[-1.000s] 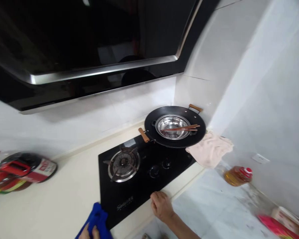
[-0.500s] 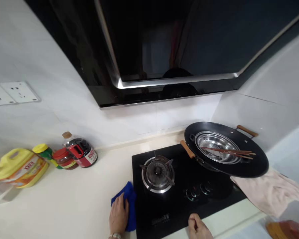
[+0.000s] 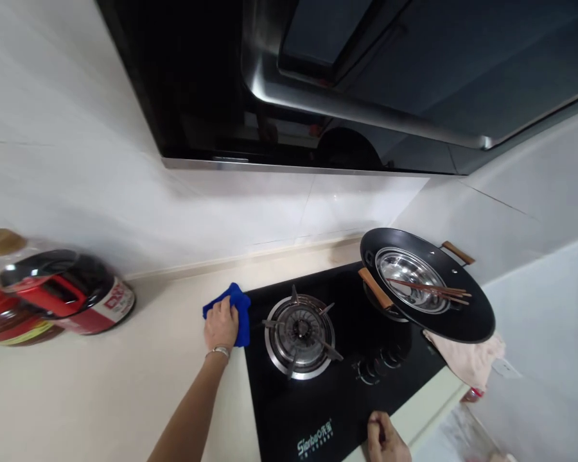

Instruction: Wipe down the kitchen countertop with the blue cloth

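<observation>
My left hand (image 3: 221, 324), with a bracelet at the wrist, presses on a blue cloth (image 3: 242, 314) with its fingers bent over it. The cloth lies bunched on the pale countertop (image 3: 173, 359), against the left edge of the black gas stove (image 3: 279, 401), near its back corner. My right hand (image 3: 388, 441) is at the stove's front edge, its fingers curled in and nothing visible in them. Between the hands is the left burner (image 3: 301, 333) with its metal pan supports, bare of any pot.
A black wok (image 3: 472, 314) with wooden handles sits over the right burner, holding a steel bowl (image 3: 404, 266) and several chopsticks (image 3: 433, 290). A pink cloth (image 3: 469, 359) hangs below it. A dark sauce bottle (image 3: 72, 289) stands left. The range hood (image 3: 293, 144) overhangs the stove.
My left hand has slid the blue cloth away from me along the stove's left edge toward the wall. My right hand stays at the front edge. The view has shifted closer.
</observation>
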Available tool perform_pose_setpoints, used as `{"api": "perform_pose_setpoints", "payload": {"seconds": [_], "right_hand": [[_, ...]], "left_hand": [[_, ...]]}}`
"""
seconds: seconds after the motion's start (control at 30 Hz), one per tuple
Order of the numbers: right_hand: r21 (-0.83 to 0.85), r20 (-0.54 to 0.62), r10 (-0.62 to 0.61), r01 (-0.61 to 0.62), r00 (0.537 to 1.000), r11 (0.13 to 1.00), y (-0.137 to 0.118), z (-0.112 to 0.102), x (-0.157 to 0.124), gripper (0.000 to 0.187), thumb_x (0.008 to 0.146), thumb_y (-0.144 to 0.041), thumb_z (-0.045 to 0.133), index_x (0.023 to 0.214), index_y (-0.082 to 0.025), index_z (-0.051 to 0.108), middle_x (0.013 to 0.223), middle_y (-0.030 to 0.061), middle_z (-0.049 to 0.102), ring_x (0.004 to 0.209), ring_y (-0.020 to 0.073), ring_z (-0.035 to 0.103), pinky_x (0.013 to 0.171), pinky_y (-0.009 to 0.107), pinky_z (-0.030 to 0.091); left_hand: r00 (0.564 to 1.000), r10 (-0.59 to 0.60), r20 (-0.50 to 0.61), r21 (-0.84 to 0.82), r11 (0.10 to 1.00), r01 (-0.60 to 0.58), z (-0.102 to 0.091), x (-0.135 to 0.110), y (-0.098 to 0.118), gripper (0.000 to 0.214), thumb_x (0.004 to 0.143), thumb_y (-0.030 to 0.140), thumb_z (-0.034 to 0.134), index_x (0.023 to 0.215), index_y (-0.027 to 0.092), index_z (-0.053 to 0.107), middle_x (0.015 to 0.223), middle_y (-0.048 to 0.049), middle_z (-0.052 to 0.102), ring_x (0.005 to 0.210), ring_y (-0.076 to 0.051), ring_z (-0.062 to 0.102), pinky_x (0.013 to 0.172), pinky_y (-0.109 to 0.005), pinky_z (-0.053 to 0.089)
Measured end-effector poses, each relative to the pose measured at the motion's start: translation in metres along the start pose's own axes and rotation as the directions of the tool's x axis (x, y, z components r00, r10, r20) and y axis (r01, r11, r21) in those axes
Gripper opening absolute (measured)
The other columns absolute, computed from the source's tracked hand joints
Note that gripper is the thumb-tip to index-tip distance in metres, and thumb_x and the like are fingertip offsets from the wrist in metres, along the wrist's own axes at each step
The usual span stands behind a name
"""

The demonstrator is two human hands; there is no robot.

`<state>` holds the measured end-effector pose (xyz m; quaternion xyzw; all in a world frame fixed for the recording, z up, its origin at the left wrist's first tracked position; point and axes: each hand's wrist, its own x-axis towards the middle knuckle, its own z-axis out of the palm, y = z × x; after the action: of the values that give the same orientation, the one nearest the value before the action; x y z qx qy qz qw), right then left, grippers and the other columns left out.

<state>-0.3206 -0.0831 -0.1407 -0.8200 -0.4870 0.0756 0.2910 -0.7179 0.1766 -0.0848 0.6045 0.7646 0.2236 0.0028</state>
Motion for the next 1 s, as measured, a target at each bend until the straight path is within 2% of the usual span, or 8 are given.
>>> {"api": "perform_pose_setpoints", "payload": {"seconds": [0.2, 0.37, 0.6, 0.8, 1.0], "right_hand": [[-0.050, -0.056, -0.056, 0.053, 0.997, 0.997, 0.003, 0.003, -0.001, 0.038, 0.090, -0.047, 0.040, 0.075, -0.024, 0.066, 0.055, 0.0006, 0.064, 0.046, 0.0178, 0.061, 0.047, 0.026, 0.046], [-0.100, -0.057, -0.088, 0.082, 0.994, 0.992, 0.004, 0.002, -0.003, 0.033, 0.091, -0.042, 0.040, 0.076, -0.024, 0.063, 0.052, -0.0024, 0.061, 0.042, 0.0157, 0.056, 0.045, 0.025, 0.043], [-0.142, -0.148, -0.141, 0.120, 0.979, 0.983, -0.013, 0.002, -0.002, 0.029, 0.093, -0.035, 0.038, 0.077, -0.023, 0.059, 0.054, -0.0028, 0.059, 0.046, 0.0164, 0.058, 0.050, 0.026, 0.042], [-0.119, -0.123, -0.127, 0.113, 0.984, 0.987, -0.020, 0.003, 0.001, 0.027, 0.092, -0.034, 0.038, 0.077, -0.023, 0.057, 0.053, -0.0030, 0.057, 0.046, 0.0166, 0.057, 0.051, 0.027, 0.038], [-0.068, -0.091, -0.087, 0.081, 0.992, 0.994, -0.026, 0.003, 0.005, 0.026, 0.091, -0.032, 0.036, 0.077, -0.023, 0.056, 0.052, -0.0031, 0.054, 0.047, 0.0168, 0.056, 0.054, 0.027, 0.037]], "left_hand": [[0.999, 0.046, 0.015, -0.013, 0.999, -0.046, 0.012, 0.049, -0.002, 0.044, 0.102, 0.034, 0.035, 0.134, 0.014, 0.058, 0.115, -0.0167, 0.063, 0.098, -0.030, 0.056, 0.080, -0.041, 0.046], [0.998, 0.065, 0.023, 0.001, 0.998, -0.065, 0.020, 0.079, -0.003, 0.043, 0.102, 0.036, 0.035, 0.134, 0.017, 0.057, 0.113, -0.0144, 0.063, 0.099, -0.030, 0.055, 0.076, -0.038, 0.043], [0.999, 0.040, 0.009, 0.025, 0.999, -0.040, 0.028, 0.112, -0.002, 0.046, 0.102, 0.038, 0.032, 0.134, 0.017, 0.057, 0.108, -0.0165, 0.063, 0.098, -0.033, 0.055, 0.073, -0.038, 0.041], [0.991, 0.130, 0.042, 0.021, 0.991, -0.131, 0.020, 0.107, -0.006, 0.047, 0.100, 0.034, 0.035, 0.137, 0.016, 0.058, 0.113, -0.0171, 0.064, 0.098, -0.032, 0.056, 0.081, -0.039, 0.044], [0.961, 0.272, 0.051, -0.008, 0.962, -0.272, 0.006, 0.066, -0.016, 0.048, 0.100, 0.032, 0.034, 0.134, 0.015, 0.062, 0.123, -0.0162, 0.064, 0.101, -0.031, 0.056, 0.091, -0.041, 0.045]]}}
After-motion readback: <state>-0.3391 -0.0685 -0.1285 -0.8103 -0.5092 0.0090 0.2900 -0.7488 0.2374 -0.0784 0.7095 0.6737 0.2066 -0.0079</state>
